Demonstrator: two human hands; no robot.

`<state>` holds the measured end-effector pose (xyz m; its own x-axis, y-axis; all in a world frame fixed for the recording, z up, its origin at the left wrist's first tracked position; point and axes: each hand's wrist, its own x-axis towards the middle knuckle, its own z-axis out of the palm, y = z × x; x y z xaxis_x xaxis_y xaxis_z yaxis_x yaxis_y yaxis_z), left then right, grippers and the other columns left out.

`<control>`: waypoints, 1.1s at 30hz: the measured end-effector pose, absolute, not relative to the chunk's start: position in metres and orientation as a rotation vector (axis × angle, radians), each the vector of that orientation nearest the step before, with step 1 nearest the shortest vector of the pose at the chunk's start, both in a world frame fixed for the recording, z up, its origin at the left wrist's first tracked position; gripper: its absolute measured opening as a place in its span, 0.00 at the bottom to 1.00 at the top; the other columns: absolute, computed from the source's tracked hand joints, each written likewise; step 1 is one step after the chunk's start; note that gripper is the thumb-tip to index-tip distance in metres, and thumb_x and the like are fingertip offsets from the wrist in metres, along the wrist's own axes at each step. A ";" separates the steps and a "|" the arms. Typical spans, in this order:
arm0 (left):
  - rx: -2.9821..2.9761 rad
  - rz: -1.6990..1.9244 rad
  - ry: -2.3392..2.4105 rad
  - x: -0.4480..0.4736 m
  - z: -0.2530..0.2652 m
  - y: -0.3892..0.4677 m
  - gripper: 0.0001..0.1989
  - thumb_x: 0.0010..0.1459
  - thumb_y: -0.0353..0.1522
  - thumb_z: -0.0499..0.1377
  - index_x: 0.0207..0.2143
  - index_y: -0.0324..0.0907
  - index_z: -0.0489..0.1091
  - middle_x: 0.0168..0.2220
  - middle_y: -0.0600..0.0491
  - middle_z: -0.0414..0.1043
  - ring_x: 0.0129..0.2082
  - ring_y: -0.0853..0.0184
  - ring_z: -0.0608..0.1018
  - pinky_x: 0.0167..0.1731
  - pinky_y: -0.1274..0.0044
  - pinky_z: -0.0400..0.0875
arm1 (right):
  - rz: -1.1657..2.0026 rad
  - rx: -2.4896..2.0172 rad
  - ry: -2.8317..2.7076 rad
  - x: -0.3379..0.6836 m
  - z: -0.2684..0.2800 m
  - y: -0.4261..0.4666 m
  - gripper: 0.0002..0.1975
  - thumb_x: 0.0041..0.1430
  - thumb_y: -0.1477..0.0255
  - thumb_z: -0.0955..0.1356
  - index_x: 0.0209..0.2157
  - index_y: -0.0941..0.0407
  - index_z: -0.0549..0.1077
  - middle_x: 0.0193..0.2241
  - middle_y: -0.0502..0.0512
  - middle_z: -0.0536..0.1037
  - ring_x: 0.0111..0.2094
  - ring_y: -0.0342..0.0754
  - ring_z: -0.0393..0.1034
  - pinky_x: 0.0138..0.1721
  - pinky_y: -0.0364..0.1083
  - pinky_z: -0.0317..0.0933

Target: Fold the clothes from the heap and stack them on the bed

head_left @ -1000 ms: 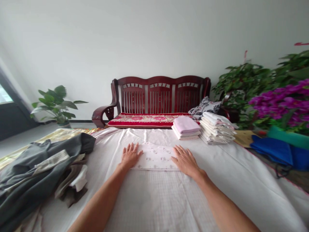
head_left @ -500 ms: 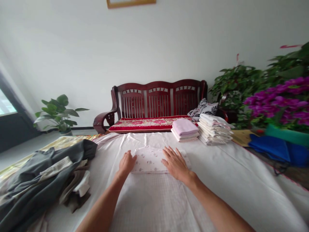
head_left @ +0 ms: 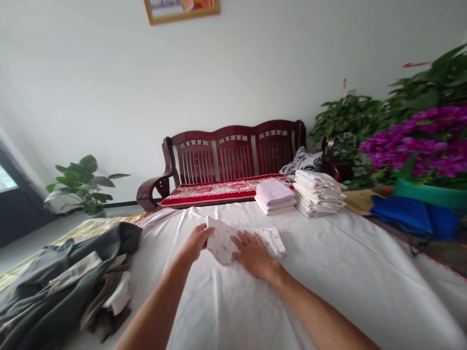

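A white printed cloth (head_left: pixel 222 243), partly folded, lies on the white sheet (head_left: pixel 328 272) in front of me. Its left end is lifted off the sheet, pinched between the thumb and fingers of my left hand (head_left: pixel 197 241). Flat on the middle of the cloth rests my right hand (head_left: pixel 252 253), fingers stretched out and pressing lightly. The cloth's right end (head_left: pixel 274 240) shows layered edges. Whether it is a garment or a plain piece of fabric I cannot tell.
Behind the cloth stand a lilac-topped folded stack (head_left: pixel 275 193) and a taller white folded stack (head_left: pixel 317 192). Rumpled grey clothes (head_left: pixel 65 277) lie at the left. A red wooden bench (head_left: pixel 233 150) stands beyond; purple flowers (head_left: pixel 419 141) and a blue cloth (head_left: pixel 404 214) are at the right.
My left hand has taken hold of the cloth's left end and raised it. My right hand has slid slightly left and stays on the cloth. The view has shifted a little.
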<state>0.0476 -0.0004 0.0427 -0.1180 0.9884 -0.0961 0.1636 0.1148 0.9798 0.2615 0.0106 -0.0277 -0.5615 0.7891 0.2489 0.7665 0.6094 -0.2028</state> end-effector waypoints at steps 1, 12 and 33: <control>1.192 1.136 1.434 0.055 0.047 0.003 0.20 0.46 0.46 0.62 0.35 0.40 0.69 0.25 0.55 0.73 0.24 0.69 0.76 0.26 0.79 0.70 | 0.109 -1.253 -2.520 0.261 -0.028 0.011 0.29 0.69 0.58 0.57 0.66 0.53 0.60 0.69 0.62 0.56 0.70 0.62 0.45 0.66 0.65 0.38; 1.130 1.068 1.301 0.150 0.045 0.022 0.20 0.52 0.33 0.64 0.47 0.40 0.68 0.26 0.55 0.75 0.24 0.68 0.78 0.27 0.77 0.73 | 1.570 -0.838 -1.341 0.279 0.006 0.033 0.34 0.65 0.46 0.52 0.48 0.56 0.75 0.37 0.61 0.81 0.36 0.54 0.76 0.41 0.59 0.70; 2.291 0.936 1.842 0.140 -0.018 -0.035 0.38 0.52 0.24 0.59 0.66 0.43 0.56 0.64 0.44 0.60 0.62 0.55 0.66 0.61 0.64 0.62 | 1.039 -1.179 -1.459 0.294 -0.005 0.051 0.19 0.52 0.65 0.67 0.45 0.57 0.77 0.30 0.52 0.81 0.30 0.49 0.74 0.30 0.42 0.64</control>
